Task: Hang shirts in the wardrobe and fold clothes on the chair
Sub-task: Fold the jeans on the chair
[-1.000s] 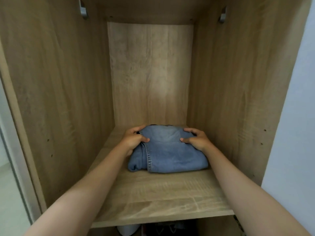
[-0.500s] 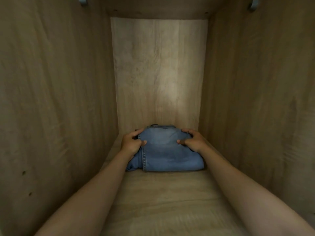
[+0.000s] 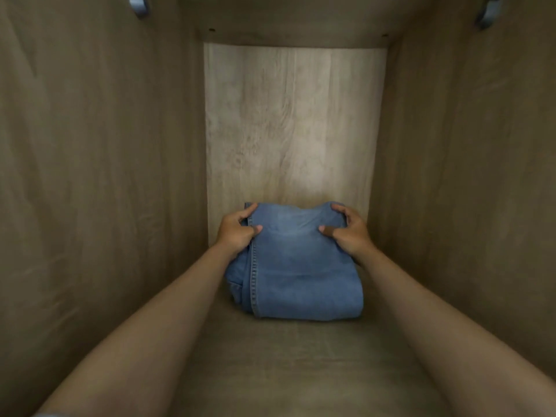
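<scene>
A folded pair of light blue jeans (image 3: 298, 272) lies on the wooden wardrobe shelf (image 3: 285, 365), its far edge close to the back panel. My left hand (image 3: 237, 231) grips the jeans' far left corner, thumb on top and fingers curled round the edge. My right hand (image 3: 346, 228) grips the far right corner the same way. Both forearms reach deep into the compartment. No shirts or chair are in view.
Wooden side walls (image 3: 99, 191) close in on both sides, and the pale back panel (image 3: 294, 121) stands just behind the jeans. Two metal rail brackets, one at the upper left (image 3: 138, 4) and one at the upper right (image 3: 487, 12), sit high up.
My view has moved deeper into the wardrobe. The jeans have slid farther back toward the rear panel, both hands still holding them.
</scene>
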{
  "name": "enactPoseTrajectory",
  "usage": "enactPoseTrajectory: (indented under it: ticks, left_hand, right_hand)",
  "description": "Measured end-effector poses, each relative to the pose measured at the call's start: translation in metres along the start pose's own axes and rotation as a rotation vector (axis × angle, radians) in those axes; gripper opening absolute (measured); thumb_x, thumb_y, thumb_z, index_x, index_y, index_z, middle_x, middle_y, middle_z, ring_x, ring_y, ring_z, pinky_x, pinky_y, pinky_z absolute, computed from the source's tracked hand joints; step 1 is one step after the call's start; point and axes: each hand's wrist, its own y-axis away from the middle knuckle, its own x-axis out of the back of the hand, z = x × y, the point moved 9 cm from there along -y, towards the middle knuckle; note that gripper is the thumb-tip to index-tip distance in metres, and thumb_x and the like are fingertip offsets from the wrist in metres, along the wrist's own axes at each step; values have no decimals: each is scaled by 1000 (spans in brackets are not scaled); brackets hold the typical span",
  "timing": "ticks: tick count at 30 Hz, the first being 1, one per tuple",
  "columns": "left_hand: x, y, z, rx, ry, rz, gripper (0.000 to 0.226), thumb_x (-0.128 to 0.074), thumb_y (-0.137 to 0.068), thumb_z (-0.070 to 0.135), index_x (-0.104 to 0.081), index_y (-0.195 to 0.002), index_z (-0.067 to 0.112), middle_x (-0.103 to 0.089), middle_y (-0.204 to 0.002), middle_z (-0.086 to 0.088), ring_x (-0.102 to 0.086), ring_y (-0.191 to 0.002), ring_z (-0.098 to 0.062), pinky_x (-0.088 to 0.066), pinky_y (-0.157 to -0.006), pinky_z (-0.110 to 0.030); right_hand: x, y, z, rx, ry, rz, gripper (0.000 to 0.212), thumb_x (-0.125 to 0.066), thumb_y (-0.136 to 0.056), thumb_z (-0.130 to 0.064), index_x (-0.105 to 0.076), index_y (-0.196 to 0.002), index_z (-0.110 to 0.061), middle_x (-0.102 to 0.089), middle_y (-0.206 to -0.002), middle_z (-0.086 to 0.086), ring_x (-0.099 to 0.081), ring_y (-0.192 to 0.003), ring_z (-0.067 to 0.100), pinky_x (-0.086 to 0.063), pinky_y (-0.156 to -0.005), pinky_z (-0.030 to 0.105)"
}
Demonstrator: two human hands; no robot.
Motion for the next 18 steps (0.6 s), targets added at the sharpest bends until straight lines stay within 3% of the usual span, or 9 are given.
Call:
enactPoseTrajectory:
  ticks: [3, 5, 9, 13, 16, 18]
  left_hand:
    - [-20, 1, -36, 64, -270, -134, 56, -60, -90, 7, -38, -141, 4, -38, -147, -9, -39, -134, -20, -26, -108, -19]
    - [-24, 8, -57, 140, -272, -182, 53, -59, -91, 9, -40, -140, 4, -41, -146, -10, -41, -132, -21, -30, -110, -24]
    - [-15, 8, -62, 213, -71, -103, 44, -62, -88, 3, -53, -131, 5, -51, -138, -8, -52, -119, -21, -39, -95, -22]
    - [-13, -1, -48, 129, -42, -35, 50, -61, -86, -4, -50, -133, 7, -46, -142, -7, -47, -124, -18, -35, -98, -18]
    - [-13, -8, -33, 2, -111, 0, 51, -60, -85, -6, -48, -134, 5, -50, -137, -10, -50, -116, -14, -35, -95, -15]
    - [-15, -13, -28, -35, -171, 5, 50, -58, -86, -5, -46, -134, 4, -50, -137, -12, -50, -116, -15, -34, -93, -13]
  right_hand:
    - [-28, 14, 45, -251, 107, -262, 84, -75, -82, -23, -26, -149, -11, -34, -152, 10, -39, -135, 23, -34, -101, 23]
    - [-37, 24, 66, -336, 184, -362, 79, -70, -86, -26, -25, -149, -10, -34, -152, 8, -36, -137, 25, -32, -101, 22]
    - [-31, 11, 69, -317, 84, -266, 51, -70, -86, -24, -54, -133, -11, -54, -135, 6, -53, -120, 21, -42, -95, 26]
    - [-14, -6, 76, -302, -33, -41, 30, -73, -82, -6, -68, -111, -3, -67, -112, 13, -60, -91, 16, -46, -80, 23]
    - [-2, -14, 75, -234, -84, 92, 30, -74, -80, -4, -69, -110, -4, -66, -116, 15, -60, -97, 19, -47, -86, 24]
    - [-4, -16, 74, -240, -97, 78, 33, -74, -82, -10, -67, -113, -5, -64, -119, 13, -60, -102, 20, -47, -89, 25]
